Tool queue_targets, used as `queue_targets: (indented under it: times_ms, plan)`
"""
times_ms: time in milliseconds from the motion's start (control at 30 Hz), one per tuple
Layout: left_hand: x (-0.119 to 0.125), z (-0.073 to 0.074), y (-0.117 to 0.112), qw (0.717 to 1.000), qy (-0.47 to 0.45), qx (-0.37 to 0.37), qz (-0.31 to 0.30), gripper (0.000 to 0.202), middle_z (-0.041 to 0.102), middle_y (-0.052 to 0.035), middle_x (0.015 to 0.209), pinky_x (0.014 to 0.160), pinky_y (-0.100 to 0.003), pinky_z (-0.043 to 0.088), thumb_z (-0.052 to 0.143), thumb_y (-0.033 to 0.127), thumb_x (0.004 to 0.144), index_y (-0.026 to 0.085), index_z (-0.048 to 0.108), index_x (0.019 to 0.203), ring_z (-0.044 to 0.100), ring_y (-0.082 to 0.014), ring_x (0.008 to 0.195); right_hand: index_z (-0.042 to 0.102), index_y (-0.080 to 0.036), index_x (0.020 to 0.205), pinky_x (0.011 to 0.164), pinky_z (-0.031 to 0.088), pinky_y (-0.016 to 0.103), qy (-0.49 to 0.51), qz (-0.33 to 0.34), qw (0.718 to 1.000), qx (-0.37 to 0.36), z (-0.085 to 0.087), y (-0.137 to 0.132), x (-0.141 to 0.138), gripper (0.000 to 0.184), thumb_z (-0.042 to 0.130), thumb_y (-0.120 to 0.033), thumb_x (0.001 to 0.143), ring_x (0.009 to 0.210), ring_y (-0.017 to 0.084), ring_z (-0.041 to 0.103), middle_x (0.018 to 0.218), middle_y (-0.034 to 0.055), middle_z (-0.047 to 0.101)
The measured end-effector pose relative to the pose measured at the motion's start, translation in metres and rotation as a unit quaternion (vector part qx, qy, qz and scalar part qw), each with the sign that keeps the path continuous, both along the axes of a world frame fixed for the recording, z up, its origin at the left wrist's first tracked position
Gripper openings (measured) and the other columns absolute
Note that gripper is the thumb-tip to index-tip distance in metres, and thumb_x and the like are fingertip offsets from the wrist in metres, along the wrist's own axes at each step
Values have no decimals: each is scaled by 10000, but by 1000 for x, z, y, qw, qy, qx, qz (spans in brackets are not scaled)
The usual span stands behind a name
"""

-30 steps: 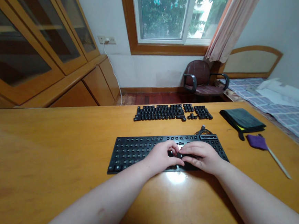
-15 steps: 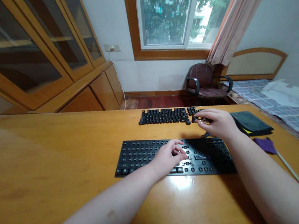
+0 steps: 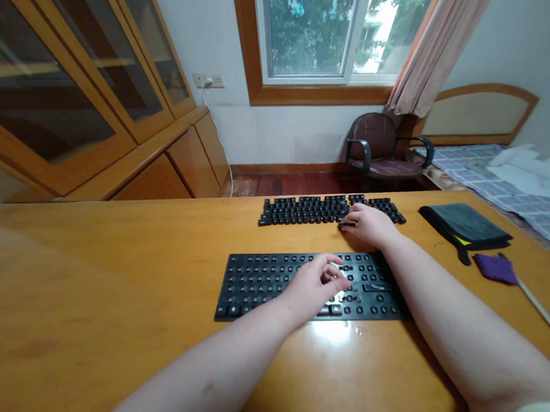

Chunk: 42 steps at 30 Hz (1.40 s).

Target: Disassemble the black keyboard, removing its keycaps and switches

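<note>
A black keyboard (image 3: 256, 277) lies on the wooden desk with most of its keycaps off, so the small key mounts show; a few caps remain along its front row. My left hand (image 3: 317, 285) rests over its middle, fingers loosely curled, thumb and forefinger apart, with nothing seen between them. Beyond the keyboard, the loose black keycaps (image 3: 304, 210) are laid out in rows. My right hand (image 3: 369, 224) reaches to the near edge of these rows, its fingertips closed around a dark keycap (image 3: 347, 224). The hand hides part of the rows, and its forearm covers the keyboard's right end.
At the right of the desk (image 3: 118, 275) lie a folded dark cloth (image 3: 469, 224) and a purple piece of cloth (image 3: 496, 269) with a thin pale stick (image 3: 543, 310). Past the desk's far edge stands an armchair (image 3: 377, 144); a glass-fronted cabinet (image 3: 122, 148) is at the left.
My right hand has moved left and down from above the right-hand keycaps to the near edge of the rows, and its fingers have closed. My left hand stays over the keyboard.
</note>
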<state>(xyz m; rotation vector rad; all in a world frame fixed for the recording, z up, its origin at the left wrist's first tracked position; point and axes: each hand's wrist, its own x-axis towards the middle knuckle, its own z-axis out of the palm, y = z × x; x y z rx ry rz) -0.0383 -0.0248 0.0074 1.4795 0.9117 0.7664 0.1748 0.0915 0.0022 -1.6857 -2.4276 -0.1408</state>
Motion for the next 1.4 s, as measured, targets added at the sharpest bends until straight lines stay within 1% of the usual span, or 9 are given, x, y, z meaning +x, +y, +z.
queue_targets:
  times_ms: [300,733,833,933,1067,1167,1233,1300,1400]
  plan:
    - [0,3,0,1000,11,0,0,312,644,-19,825,750,-303,446,630,209,734,158,530,1025,565,-141,763,719,-245,880,653,426,250,-9,-24,1000,5,2,1,-2,228,591,-407,783,763,167,590,923,43,613]
    - [-1,3,0,1000,7,0,-2,313,644,-29,833,756,-306,444,628,218,739,154,533,1030,568,-144,771,708,-241,886,701,430,252,16,-7,1000,6,1,-2,0,211,582,-381,791,800,170,588,935,38,618]
    - [-1,2,0,1000,12,5,-4,312,645,-28,827,750,-299,450,628,228,743,151,531,1028,570,-144,766,699,-212,867,712,435,264,54,-17,998,35,16,-11,2,217,529,-338,818,802,179,586,938,58,618]
    - [-1,2,-2,999,29,29,10,266,640,-24,811,735,-289,459,602,240,766,154,540,1010,578,-145,761,671,-172,806,739,441,302,140,4,986,86,46,-31,5,261,434,-271,851,819,204,579,887,82,612]
    - [-5,8,-11,974,104,188,74,130,639,-32,866,781,-303,446,487,231,842,181,580,918,577,-161,835,630,-182,860,781,439,336,304,76,941,126,73,-80,0,308,343,-284,906,880,211,569,915,77,607]
    - [-8,16,-16,927,211,311,17,160,637,-35,936,877,-366,400,527,326,830,202,593,905,551,-200,934,613,-195,854,700,443,326,333,90,936,64,59,-120,-10,310,334,-313,922,751,193,575,787,58,603]
    - [-10,19,-17,893,277,353,-32,355,619,-55,998,962,-440,333,642,472,715,198,586,933,513,-249,1019,589,-201,859,610,438,310,357,100,929,-5,37,-137,-16,298,327,-325,928,581,168,550,613,17,561]
    - [-12,18,-15,864,329,375,-71,580,597,-81,1052,1016,-507,255,720,562,568,186,572,983,472,-294,1080,553,-208,828,565,439,295,387,102,914,-66,17,-145,-21,238,370,-329,918,503,154,540,529,-12,549]
    - [-14,13,-10,833,376,388,-114,668,580,-92,1108,1022,-539,228,751,540,531,187,545,1059,453,-306,1111,535,-208,812,538,449,275,389,85,907,-138,-1,-144,-27,144,475,-319,880,483,145,560,531,-19,576]
